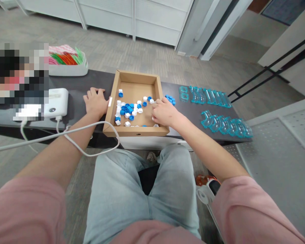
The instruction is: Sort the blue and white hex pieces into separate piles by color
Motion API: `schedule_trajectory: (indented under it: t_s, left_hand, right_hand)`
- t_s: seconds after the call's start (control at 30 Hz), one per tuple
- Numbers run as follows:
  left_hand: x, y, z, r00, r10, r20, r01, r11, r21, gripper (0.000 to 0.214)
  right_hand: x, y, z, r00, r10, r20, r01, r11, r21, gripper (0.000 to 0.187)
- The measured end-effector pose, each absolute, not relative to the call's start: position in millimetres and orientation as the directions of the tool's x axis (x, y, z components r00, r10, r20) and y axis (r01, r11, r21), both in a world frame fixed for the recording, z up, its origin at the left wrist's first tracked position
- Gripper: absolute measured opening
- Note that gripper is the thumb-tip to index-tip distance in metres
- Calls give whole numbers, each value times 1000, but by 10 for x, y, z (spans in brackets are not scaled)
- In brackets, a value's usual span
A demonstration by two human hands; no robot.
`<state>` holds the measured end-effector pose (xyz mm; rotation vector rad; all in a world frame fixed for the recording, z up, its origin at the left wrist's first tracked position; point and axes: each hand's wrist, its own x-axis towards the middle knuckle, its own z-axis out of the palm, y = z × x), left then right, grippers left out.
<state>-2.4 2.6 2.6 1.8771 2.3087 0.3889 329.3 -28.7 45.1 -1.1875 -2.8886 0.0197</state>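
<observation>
Pieces, small blue and white hexagonal plastic ones [128, 109], lie loose between the two hands, to the left of the right hand [165, 112] and to the right of the left hand [96, 103]. Stubby shapes, no clear long axis; tipped at mixed angles. Right hand is nearer: reaches over the side wall of a shallow brown cardboard box [122, 131], fingers curled inside, pointing left toward the heap. One white hexagonal piece [151, 101] sits right at its fingertips; can't tell if it's pinched or only touched, fingers cover the contact. Left hand lies palm down outside the opposite wall, fingers spread, nothing visible in it, thumb side close against the box.

Containers: box holds the mixed pieces, most heaped toward the left hand, a few strays near the right fingers, some along the wall nearest the person. White basket [68, 70] beyond and left of the left hand holds red, green and pink strips [63, 58].

Outside the box, just past the right hand's knuckles: flat honeycomb cluster of blue hexagonal pieces [170, 99]. Farther right of that hand, two rows of clear teal plastic parts, far row [210, 96] and near row [226, 125]. White boxy device [59, 96] left of left hand.
</observation>
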Motion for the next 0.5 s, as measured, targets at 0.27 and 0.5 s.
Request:
schedule_trajectory:
  t_s: [0.27,0.5]
  left_hand:
    - [-35,35,-4,-217,973,79,934,183,307,76]
    - [-8,17,51,-218,975,47,938,196,287,75]
  right_hand:
    - [4095,-482,619,-417,851,320,597,522,-609,24]
    - [4793,-654,-118,-51,931,361,606,317,-730,35]
